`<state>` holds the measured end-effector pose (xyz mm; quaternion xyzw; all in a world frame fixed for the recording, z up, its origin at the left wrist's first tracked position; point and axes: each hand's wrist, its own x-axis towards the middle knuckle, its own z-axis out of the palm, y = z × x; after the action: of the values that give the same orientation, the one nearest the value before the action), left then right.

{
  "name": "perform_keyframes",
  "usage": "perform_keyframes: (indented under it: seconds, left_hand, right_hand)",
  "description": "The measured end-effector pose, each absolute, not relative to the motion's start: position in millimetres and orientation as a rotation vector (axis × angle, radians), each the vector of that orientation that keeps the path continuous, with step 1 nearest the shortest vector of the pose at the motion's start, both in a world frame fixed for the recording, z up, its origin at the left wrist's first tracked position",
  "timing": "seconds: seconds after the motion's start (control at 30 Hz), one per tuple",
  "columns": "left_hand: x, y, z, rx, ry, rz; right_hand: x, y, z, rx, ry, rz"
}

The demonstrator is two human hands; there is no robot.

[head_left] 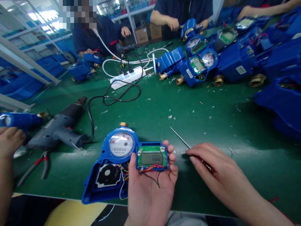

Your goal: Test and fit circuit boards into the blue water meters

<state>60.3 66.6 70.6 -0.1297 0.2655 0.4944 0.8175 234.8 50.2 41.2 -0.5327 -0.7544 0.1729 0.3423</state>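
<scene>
In my left hand [152, 191], palm up, lies a display module [151, 158], a green circuit board in a blue frame with its screen showing 0.00. Thumb and fingers close on its sides. Coloured wires run from it to the blue water meter [107, 188] just left of it, whose round dial [122, 145] faces up. The meter's lower housing is uncovered, with a black round part [108, 175] inside. My right hand [216, 169] grips a screwdriver [180, 137] by its mostly hidden handle, the thin shaft pointing up and left over the green table.
A heat gun [58, 128] and red-and-grey pliers [37, 168] lie at the left, near another person's arm [8, 150]. Behind are a white power strip [128, 78], a black cable [91, 122] and several blue meters [240, 62]. Co-workers [183, 12] sit across the table.
</scene>
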Motion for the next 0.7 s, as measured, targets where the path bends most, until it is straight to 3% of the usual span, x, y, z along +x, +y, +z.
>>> perform_keyframes:
  seconds: [0.7]
  left_hand:
    - [58,66,70,-0.301,0.645,1.049]
  right_hand:
    - [220,52,46,-1.355,-1.959,0.477]
